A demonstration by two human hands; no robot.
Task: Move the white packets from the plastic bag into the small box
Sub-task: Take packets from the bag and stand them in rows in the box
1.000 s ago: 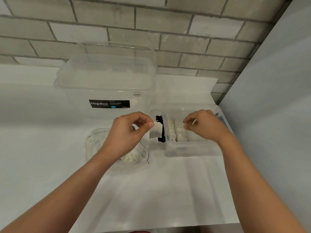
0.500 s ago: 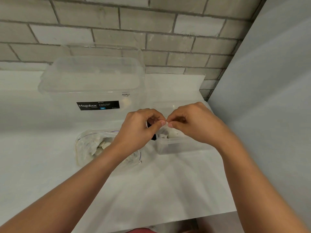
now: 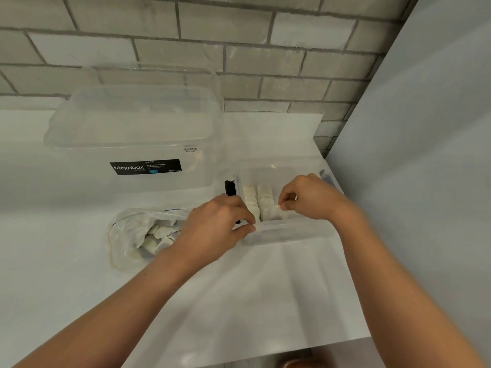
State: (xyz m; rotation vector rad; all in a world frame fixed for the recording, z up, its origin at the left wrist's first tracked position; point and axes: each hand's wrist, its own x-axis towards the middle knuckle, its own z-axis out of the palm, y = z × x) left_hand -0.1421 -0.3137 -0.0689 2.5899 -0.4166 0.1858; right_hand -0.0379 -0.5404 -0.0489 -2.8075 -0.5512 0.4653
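A clear plastic bag (image 3: 125,235) lies on the white counter, with several white packets (image 3: 156,233) inside it. To its right stands the small clear box (image 3: 292,231), holding rows of white packets (image 3: 251,197) set on edge. My left hand (image 3: 215,227) pinches the box's front left corner between thumb and fingers. Over the box's inside, my right hand (image 3: 313,197) pinches one white packet (image 3: 276,209) beside the rows. The box's right part is hidden by this hand.
A large clear Megabox container (image 3: 132,134) with a lid stands behind the bag. A brick wall runs along the back and a plain wall (image 3: 425,155) closes the right side. The counter's front edge (image 3: 265,351) is near me. A black clip (image 3: 229,187) sits on the box's left end.
The packet passed from my left hand to my right, which has carried it down into the small box. My left hand has dropped to the box's front left corner.
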